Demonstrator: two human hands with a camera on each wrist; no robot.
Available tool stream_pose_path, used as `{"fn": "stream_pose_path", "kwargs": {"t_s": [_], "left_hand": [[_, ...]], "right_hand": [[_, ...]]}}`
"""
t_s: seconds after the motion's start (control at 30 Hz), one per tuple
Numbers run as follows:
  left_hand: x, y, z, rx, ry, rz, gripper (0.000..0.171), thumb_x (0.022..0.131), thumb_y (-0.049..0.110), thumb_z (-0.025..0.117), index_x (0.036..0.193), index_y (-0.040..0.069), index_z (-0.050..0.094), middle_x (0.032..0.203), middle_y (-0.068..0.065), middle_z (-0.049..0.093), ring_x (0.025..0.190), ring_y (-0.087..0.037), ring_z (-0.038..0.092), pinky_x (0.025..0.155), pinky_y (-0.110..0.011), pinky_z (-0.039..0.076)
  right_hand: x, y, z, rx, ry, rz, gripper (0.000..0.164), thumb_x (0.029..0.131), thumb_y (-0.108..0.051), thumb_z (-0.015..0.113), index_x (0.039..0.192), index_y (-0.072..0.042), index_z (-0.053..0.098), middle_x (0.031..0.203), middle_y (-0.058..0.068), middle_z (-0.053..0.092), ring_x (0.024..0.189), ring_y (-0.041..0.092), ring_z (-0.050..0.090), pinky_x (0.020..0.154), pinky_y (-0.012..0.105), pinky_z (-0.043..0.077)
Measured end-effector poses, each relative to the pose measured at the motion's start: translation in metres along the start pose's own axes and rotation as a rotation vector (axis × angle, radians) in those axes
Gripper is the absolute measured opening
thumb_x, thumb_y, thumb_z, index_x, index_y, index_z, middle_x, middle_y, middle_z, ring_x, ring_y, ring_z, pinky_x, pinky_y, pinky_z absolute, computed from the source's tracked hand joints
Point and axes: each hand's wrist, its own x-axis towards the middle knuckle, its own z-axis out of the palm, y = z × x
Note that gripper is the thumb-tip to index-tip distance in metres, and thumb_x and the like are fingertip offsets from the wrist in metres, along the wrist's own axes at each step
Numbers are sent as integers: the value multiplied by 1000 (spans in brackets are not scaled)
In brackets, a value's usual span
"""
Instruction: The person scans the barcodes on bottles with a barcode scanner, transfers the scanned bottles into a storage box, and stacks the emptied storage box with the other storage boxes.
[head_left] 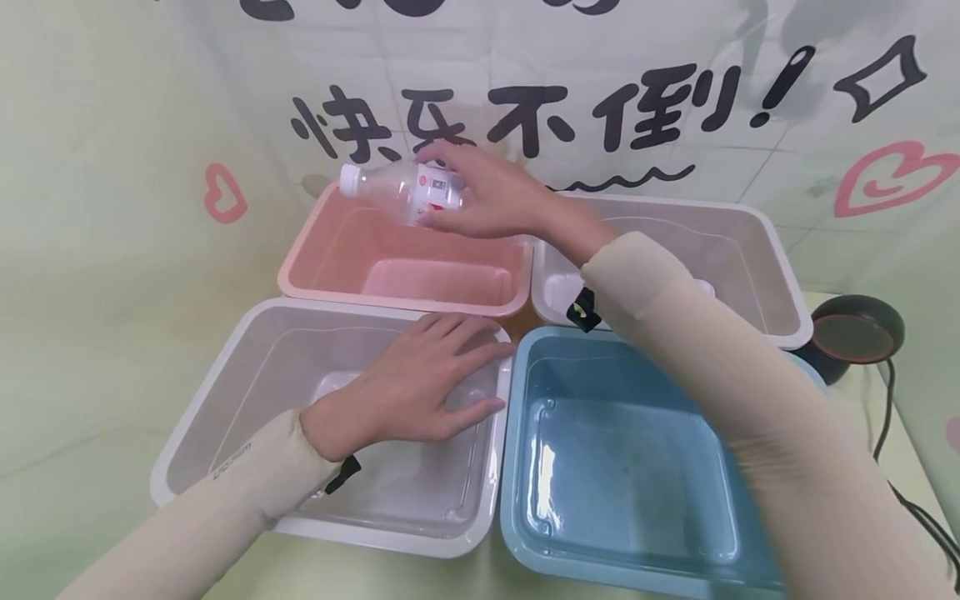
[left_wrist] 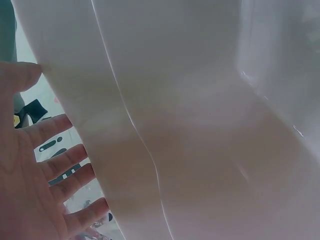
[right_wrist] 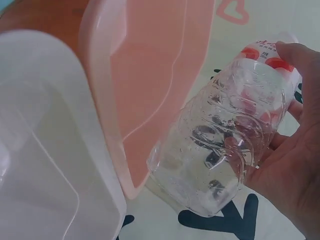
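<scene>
My right hand grips a clear plastic bottle with a white cap and a white-and-red label. The bottle lies roughly sideways over the back of the pink basin, its cap pointing left. In the right wrist view the ribbed, see-through bottle body shows, with the thumb on the label. My left hand is palm down over the front left pale grey basin, fingers spread toward its back right corner. In the left wrist view its straight fingertips overlap that basin's rim.
A blue basin stands front right. Behind it is another pale grey basin, partly covered by my right sleeve, with a small white thing inside. A round black device with a cable sits at the right. A printed cloth hangs behind.
</scene>
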Motion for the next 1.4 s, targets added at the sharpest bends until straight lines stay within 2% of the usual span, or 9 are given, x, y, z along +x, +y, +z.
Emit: {"fn": "stream_pose_path", "kwargs": {"t_s": [0.33,0.5,0.67,0.83,1.07,1.4], "left_hand": [[0,0,0,1,-5,-8,60,98,60,58,147,25,62,152,-3,56,145,-25,48,129,-51,35],[0,1,0,2,-3,-6,60,98,60,58,146,25,63,152,-3,56,145,-25,48,129,-51,35],[1,1,-1,-1,-6,-4,59,98,59,59,146,25,63,151,-3,56,144,-25,49,127,-51,37],[1,1,-1,-7,-18,-10,61,98,60,60,147,24,62,151,-4,55,144,-26,48,127,-51,38],[1,1,-1,3,-23,-16,61,98,59,60,148,25,61,151,-3,55,144,-25,48,126,-51,39],[1,1,0,-2,-9,-4,60,98,58,61,147,24,62,151,-3,56,145,-26,48,127,-51,38]], "right_hand": [[13,-8,9,-11,-50,42,71,93,-50,74,153,-23,48,134,3,65,104,13,63,84,24,56],[12,-8,14,-7,-73,82,73,94,-50,73,157,-26,44,140,2,64,108,12,63,87,24,58],[9,-6,17,-28,-96,93,70,98,-47,70,159,-24,43,148,4,62,124,18,64,100,31,58],[4,-1,16,-53,-105,81,68,101,-44,67,159,-19,43,156,8,57,141,25,58,113,42,54],[-17,8,6,-115,-103,92,62,100,-46,66,153,-17,52,152,11,59,140,28,59,113,49,53],[-68,17,-15,-148,-129,131,60,99,-44,68,152,-18,55,145,12,61,133,29,60,109,52,54]]}}
